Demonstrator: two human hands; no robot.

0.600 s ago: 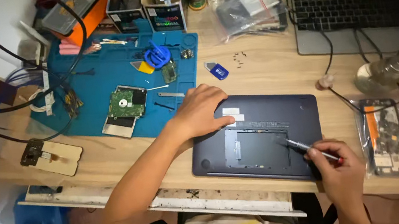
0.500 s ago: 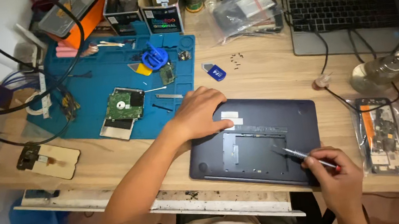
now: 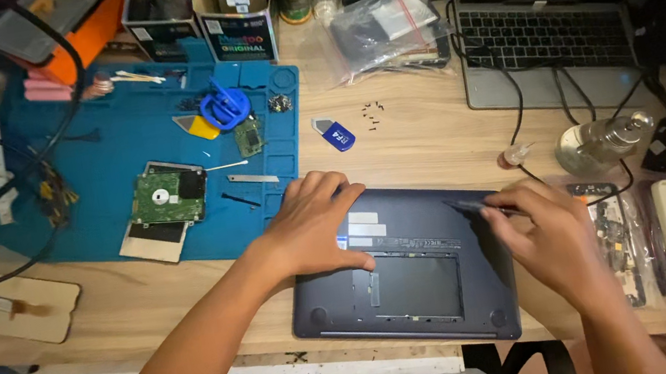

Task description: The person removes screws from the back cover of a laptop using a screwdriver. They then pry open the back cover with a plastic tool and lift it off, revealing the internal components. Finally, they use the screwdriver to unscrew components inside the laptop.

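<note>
wooden desk: right hand hides most of thin tool over laptop.

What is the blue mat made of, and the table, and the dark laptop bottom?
The blue mat looks like soft matte rubber or silicone, with moulded compartments along its top. The table shows pale wood grain, though it may be laminate. The laptop bottom is dark and smooth with a dull sheen, either plastic or painted metal.

White labels on dark laptop base; clear bag behind.
</note>
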